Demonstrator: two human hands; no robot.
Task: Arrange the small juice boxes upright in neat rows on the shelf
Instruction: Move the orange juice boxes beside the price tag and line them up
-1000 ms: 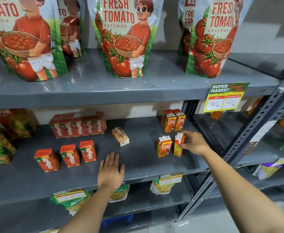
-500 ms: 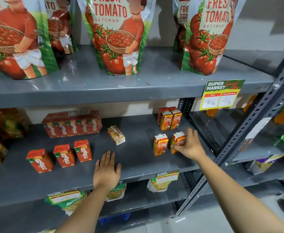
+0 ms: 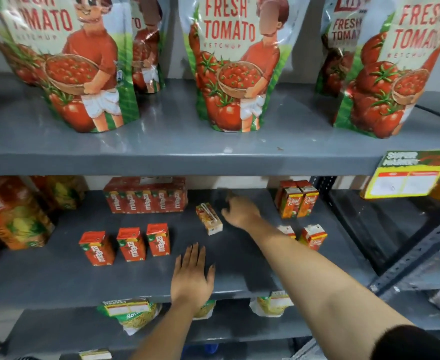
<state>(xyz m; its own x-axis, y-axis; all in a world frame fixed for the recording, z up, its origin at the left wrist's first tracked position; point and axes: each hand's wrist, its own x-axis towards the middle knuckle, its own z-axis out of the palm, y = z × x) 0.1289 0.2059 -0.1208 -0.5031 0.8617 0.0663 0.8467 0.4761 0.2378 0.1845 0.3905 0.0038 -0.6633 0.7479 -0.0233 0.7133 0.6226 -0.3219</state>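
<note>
Nearest us, our left hand [image 3: 191, 275] lies flat on the shelf [image 3: 57, 279], fingers spread and holding nothing, likely for balance. Beyond it three Maaza boxes [image 3: 131, 243] stand upright in a row. Our right hand [image 3: 239, 213] reaches past, fingers loosely open and blurred, just beside the fallen box [image 3: 209, 218] lying on its side, probably to stand it up. At the back sits a Maaza multipack [image 3: 146, 195]; above, pouches [image 3: 229, 61] read "Fresh Tomato Ketchup".

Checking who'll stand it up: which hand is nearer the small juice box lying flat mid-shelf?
Right hand, just right of the small juice box; left hand rests at the shelf's front edge.
</note>
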